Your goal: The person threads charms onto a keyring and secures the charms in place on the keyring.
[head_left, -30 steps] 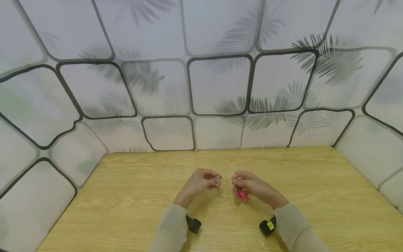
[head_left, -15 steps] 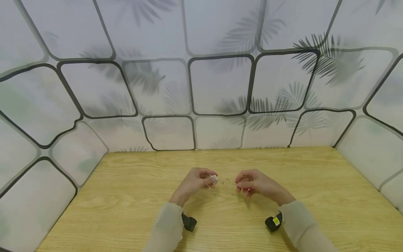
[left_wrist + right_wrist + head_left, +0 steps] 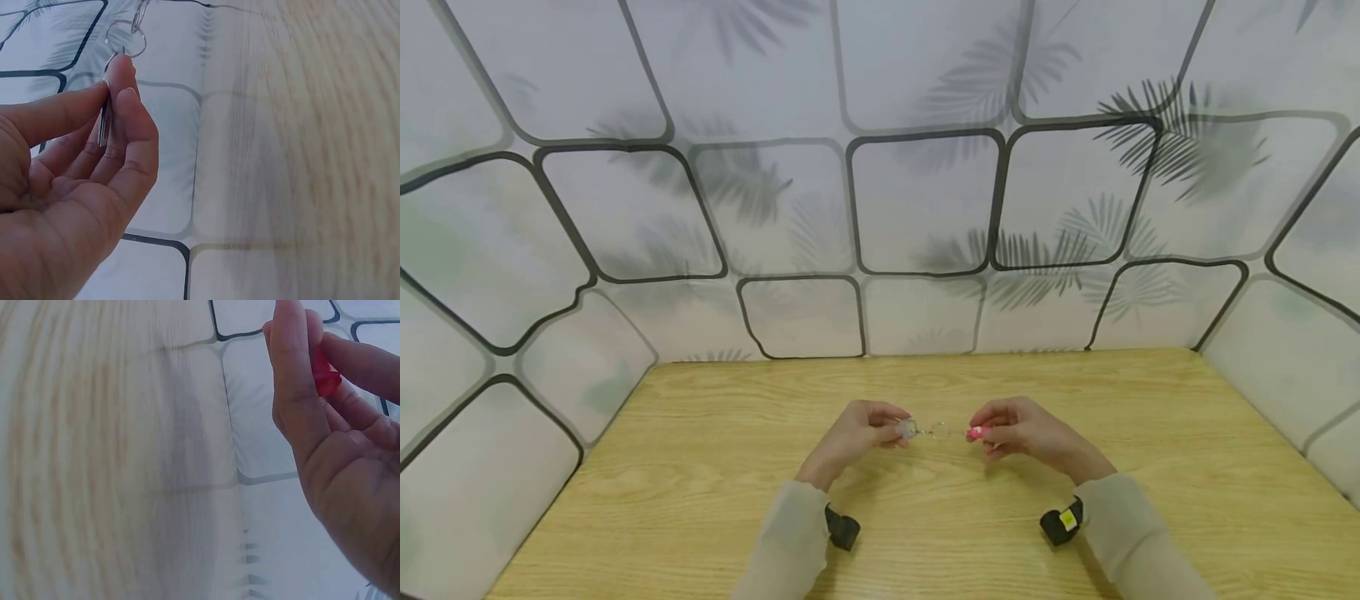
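Note:
In the head view my left hand (image 3: pixel 856 440) and right hand (image 3: pixel 1028 433) face each other over the table, a key ring stretched between them. Thumb and fingers of the left hand pinch a flat silver piece (image 3: pixel 104 128), seen edge-on in the left wrist view. From its end runs a thin metal ring (image 3: pixel 145 44), with silver chain links (image 3: pixel 140 14) beyond. My right hand pinches a small pink charm (image 3: pixel 976 433), which looks red in the right wrist view and is partly hidden by the fingers.
A wood-grain table (image 3: pixel 700 500) lies beneath both hands. Behind and beside it stand pale walls (image 3: pixel 925 200) with dark outlines and leaf prints. Black wrist cameras (image 3: pixel 842 529) are strapped below the beige sleeves (image 3: pixel 790 533).
Both hands have moved apart, drawing the ring and chain out between them. The pink charm, which hung below the right hand, is now held level between its thumb and fingers.

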A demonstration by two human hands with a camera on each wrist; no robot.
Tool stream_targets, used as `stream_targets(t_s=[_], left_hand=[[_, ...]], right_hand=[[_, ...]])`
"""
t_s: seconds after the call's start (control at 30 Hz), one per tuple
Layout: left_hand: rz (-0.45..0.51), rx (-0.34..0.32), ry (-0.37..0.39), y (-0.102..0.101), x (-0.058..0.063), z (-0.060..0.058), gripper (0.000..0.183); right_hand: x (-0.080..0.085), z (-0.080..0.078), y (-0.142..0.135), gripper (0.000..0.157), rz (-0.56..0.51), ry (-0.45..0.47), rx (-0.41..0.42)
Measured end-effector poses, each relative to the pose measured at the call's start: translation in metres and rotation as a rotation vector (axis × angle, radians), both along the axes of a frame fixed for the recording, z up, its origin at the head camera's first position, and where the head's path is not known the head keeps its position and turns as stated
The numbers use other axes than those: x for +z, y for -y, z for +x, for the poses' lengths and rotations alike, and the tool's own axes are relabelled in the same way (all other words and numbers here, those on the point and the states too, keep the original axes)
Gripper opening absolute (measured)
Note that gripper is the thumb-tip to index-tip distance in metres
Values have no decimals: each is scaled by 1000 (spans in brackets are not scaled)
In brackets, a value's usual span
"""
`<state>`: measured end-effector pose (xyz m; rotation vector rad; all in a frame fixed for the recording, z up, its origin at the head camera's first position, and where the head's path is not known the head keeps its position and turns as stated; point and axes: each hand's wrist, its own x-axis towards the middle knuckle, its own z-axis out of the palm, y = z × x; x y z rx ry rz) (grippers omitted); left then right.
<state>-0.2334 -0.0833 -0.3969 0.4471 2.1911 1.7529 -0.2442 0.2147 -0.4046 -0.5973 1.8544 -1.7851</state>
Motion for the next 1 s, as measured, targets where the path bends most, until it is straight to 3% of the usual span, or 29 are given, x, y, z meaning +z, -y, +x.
stream_targets(t_s=[0.23, 0.37, 0.8, 1.0], left_hand=[[40, -27, 27, 2, 1, 0, 27], [30, -14, 32, 2, 3, 0, 26], [-61, 141, 12, -1, 2, -3, 18], [-64, 171, 25, -3, -1, -11, 19]], right_hand=[[1, 1, -5, 26, -19, -4, 7], [0, 1, -7, 22, -16, -6, -34], [1, -6, -13, 21, 161, -52, -231], [-1, -10, -14, 20, 180, -39, -265]])
